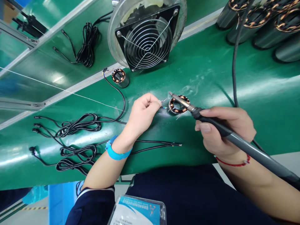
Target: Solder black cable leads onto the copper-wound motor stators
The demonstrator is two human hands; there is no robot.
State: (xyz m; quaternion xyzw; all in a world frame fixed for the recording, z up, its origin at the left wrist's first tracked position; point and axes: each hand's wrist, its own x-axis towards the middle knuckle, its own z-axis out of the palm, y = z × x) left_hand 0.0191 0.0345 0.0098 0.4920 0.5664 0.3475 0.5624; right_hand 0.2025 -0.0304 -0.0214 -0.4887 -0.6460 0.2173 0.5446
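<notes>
the left hand point(143, 114) is curled into a loose fist on the green bench mat point(211, 68), thumb and forefinger pressed together and pinching thin wire ends point(163, 101) that stick out toward a small copper-wound stator point(179, 104) lying on the mat just beside the knuckles; a blue wrist strap point(114, 152) circles that wrist. the right hand point(222, 131) grips a soldering iron point(234, 137) like a pen, fingers wrapped tight round its dark handle, and the metal tip reaches across the top of the stator to its left rim, close to the pinched wire ends; whether tip and wire touch cannot be told. a red string bracelet point(234, 163) sits on the right wrist. a fine pale wire point(58, 89) runs in from the left toward the left hand. behind the stator stands a black fan point(146, 39) with a wire guard, and a second stator point(119, 77) lies left of it. coiled black cables point(77, 125) lie on the mat left of the left forearm, and a row of larger stators point(257, 18) stands at the top right
</notes>
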